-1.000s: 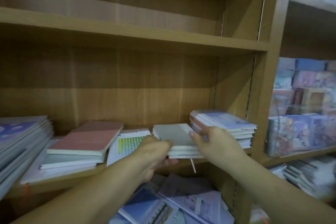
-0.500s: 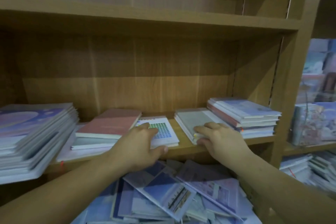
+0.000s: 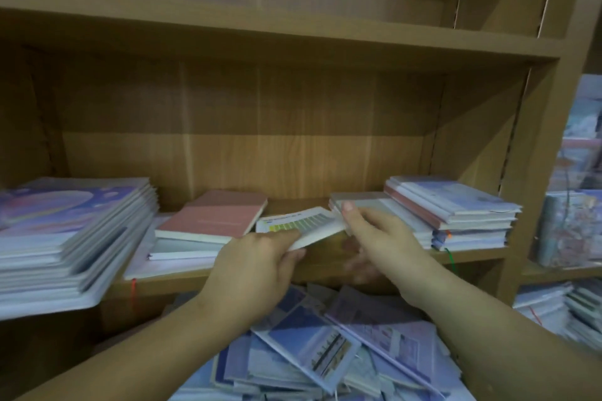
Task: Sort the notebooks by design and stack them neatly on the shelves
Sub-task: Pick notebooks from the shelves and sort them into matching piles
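Left hand [image 3: 250, 273] and right hand [image 3: 381, 238] each pinch one grid-cover notebook [image 3: 303, 221]; four stacks [image 3: 71, 231] span the shelf [image 3: 163, 286], nine to three o'clock.

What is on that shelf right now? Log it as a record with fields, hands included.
left hand: grips the near left corner of the colour-grid notebook
right hand: thumb on that notebook's right end, fingers blurred beneath
colour-grid notebook: held tilted above the shelf
pink notebook: tops a small stack to its left
grey notebook: flat to its right, beside the pale blue stack
purple stack: far left, overhanging the shelf edge
loose pile: jumbled notebooks below the shelf
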